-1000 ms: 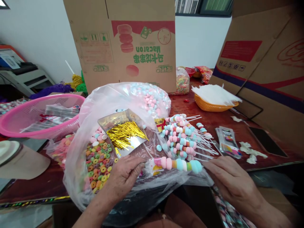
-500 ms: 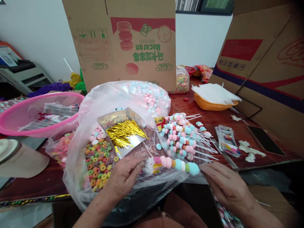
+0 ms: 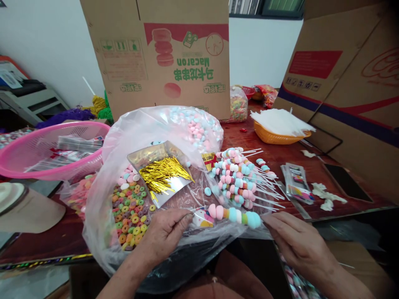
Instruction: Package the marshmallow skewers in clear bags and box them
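A skewer of pink, orange, white, green and blue marshmallow candies (image 3: 235,216) lies level between my hands. My right hand (image 3: 293,238) is closed at its blue end, and the stick there is hidden by the fingers. My left hand (image 3: 166,232) pinches the end of a small clear bag with a colourful print (image 3: 202,218), which meets the skewer's pink end. How far the bag covers the candies I cannot tell. Behind the skewer is a pile of finished candy skewers (image 3: 237,178), white sticks pointing right. Gold twist ties (image 3: 162,174) fill an open clear box beyond my left hand.
A large clear plastic bag (image 3: 124,128) spreads under ring candies (image 3: 131,216) and loose marshmallows (image 3: 198,126). A pink basket (image 3: 9,166) and a cup (image 3: 34,211) stand left. An orange basket (image 3: 271,135), flat packets (image 3: 296,182) and cardboard boxes (image 3: 187,95) stand around.
The skewer has shifted slightly left towards my left hand, and less of the printed bag shows between them. My left thumb lies straighter along the bag. My right hand has hardly moved.
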Demonstrator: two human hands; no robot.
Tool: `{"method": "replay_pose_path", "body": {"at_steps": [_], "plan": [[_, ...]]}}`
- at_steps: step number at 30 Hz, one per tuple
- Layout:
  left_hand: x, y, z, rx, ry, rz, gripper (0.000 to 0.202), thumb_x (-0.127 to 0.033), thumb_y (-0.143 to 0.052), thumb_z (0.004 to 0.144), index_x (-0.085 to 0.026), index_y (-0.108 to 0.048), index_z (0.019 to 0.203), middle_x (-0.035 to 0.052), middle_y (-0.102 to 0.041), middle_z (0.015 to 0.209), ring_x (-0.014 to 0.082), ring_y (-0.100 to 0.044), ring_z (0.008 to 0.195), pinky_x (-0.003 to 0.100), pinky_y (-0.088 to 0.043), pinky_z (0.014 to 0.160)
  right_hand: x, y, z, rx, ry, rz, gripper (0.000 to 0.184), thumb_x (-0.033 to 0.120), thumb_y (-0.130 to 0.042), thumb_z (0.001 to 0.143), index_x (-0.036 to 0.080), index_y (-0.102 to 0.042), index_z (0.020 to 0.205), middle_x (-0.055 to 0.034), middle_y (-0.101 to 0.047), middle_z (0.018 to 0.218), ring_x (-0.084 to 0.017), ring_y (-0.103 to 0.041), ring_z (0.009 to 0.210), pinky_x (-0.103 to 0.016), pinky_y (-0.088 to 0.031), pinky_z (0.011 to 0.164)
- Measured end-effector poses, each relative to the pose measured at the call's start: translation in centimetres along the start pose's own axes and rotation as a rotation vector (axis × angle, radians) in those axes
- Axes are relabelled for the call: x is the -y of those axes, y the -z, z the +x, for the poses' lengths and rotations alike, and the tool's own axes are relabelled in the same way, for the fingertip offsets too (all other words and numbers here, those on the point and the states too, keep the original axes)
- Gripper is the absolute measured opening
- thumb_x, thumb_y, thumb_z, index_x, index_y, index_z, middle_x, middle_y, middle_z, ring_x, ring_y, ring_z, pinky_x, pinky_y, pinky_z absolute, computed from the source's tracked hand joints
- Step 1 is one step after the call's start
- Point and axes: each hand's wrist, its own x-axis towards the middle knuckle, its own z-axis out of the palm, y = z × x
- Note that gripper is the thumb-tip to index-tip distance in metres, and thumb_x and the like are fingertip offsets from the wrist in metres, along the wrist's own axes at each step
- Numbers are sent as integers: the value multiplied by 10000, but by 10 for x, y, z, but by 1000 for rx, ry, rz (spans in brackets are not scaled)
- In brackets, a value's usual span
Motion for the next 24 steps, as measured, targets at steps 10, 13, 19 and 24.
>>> {"method": "replay_pose_path", "body": {"at_steps": [10, 13, 19, 24], "plan": [[2, -1, -4, -37, 102, -169, 361, -367, -411, 895, -158, -651, 724, -10, -596, 634, 126, -539, 605, 204, -444, 572, 11, 5, 6, -118, -37, -12, 258, 94, -484, 843, 192, -608, 1047, -70, -665, 842, -169, -650, 765, -240, -531, 672], [2, -1, -3, -44, 131, -191, 388, -398, -408, 892, -150, -645, 710, -14, -569, 600, 117, -511, 568, 196, -425, 529, 12, 2, 4, -100, 2, -45, 268, 92, -487, 840, 189, -614, 1055, -71, -662, 841, -174, -640, 770, -260, -524, 688], [2, 3, -2, 53, 110, -146, 395, -380, -369, 912, -152, -617, 706, -14, -566, 624, 112, -505, 584, 192, -398, 539, 0, 9, 3, 5, 87, -42, 257, 90, -466, 840, 169, -630, 1022, -75, -667, 837, -164, -626, 762, -258, -510, 678], [-2, 2, 3, 185, -40, 43, 348, -301, -361, 921, -163, -584, 691, -11, -550, 624, 110, -513, 603, 207, -370, 587, -6, 16, 8, 173, 20, 46, 258, 110, -419, 870, 195, -604, 1028, -66, -668, 881, -142, -636, 776, -217, -509, 660]]}}
